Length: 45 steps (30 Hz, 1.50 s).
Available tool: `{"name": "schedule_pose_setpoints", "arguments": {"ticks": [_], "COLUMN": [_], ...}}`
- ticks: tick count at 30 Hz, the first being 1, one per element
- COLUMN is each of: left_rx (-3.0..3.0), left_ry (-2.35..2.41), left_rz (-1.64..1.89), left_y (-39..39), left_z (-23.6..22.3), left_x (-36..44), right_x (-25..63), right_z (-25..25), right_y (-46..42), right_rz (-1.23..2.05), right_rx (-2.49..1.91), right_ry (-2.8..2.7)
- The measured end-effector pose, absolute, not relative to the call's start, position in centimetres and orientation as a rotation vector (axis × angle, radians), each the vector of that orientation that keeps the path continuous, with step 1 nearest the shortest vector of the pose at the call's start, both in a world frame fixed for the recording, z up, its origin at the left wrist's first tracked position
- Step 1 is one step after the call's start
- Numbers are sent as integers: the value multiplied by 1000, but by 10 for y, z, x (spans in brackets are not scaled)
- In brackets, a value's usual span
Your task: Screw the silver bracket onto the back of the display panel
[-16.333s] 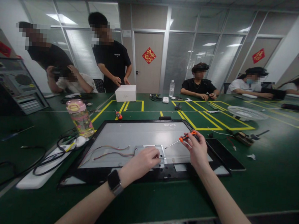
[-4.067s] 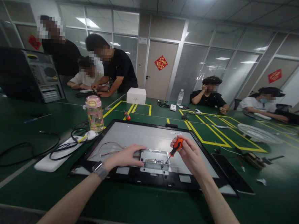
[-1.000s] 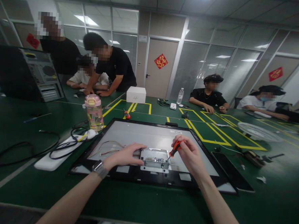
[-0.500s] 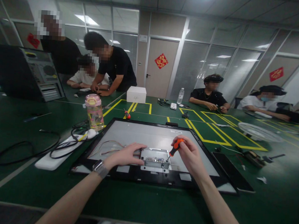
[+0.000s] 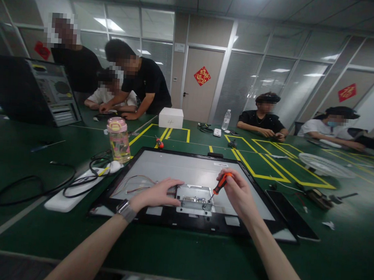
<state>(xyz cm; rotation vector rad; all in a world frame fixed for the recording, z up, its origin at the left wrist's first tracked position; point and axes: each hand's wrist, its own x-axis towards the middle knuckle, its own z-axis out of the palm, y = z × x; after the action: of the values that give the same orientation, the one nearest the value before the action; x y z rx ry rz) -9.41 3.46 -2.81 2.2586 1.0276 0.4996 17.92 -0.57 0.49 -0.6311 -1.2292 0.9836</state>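
A flat display panel [image 5: 160,166] with a black frame lies on the green table, and a metal bracket with a row of connectors [image 5: 195,206] sits on its near side. My left hand [image 5: 156,194] grips the bracket's left end, thumb at the near edge and fingers toward the far edge. In my right hand [image 5: 239,194] is an orange-and-black screwdriver [image 5: 221,183], held tilted. Its tip meets the right end of the bracket; any screw there is too small to make out. Thin cables [image 5: 134,178] run from the bracket's left side across the panel.
Left of the panel are a white power strip [image 5: 64,198], a black cable [image 5: 21,204] and a drinking bottle [image 5: 119,142]. A black slab [image 5: 293,214] lies along the right edge. Beyond stand a white box [image 5: 171,118] and a red screwdriver [image 5: 159,143]. Several people work around the table.
The screwdriver's handle and my right hand have shifted slightly to the right, the tip staying at the bracket. My left hand keeps its place. A standing person's hand has moved left.
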Motion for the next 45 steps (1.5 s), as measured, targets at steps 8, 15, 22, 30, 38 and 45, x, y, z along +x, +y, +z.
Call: {"name": "schedule_pose_setpoints", "arguments": {"ticks": [8,15,22,30,38,45], "left_rx": [2242,2244,2240,2227,2224,2235], "left_ry": [1017,1034,1036,1039,1024,1022], "left_rz": [499,476,470,484,497,489], "left_y": [36,36,33,31,34,33], "left_z": [-29,-31,-27,-26,-30,-27], "left_x": [-95,-96,-95,-95,-95,-95], "right_x": [177,181,183,184,180,183], "right_z": [8,4,4,1,2,-3], "right_y": [-9,-5,-4,-5,-9,-4], "right_rz": [1146,1056,1106,845,794,772], "right_rx": [-546,-537,-596,-730,-724,-764], "right_ry": [-1167,-1166,-1163,-1293,-1350,-1287]}}
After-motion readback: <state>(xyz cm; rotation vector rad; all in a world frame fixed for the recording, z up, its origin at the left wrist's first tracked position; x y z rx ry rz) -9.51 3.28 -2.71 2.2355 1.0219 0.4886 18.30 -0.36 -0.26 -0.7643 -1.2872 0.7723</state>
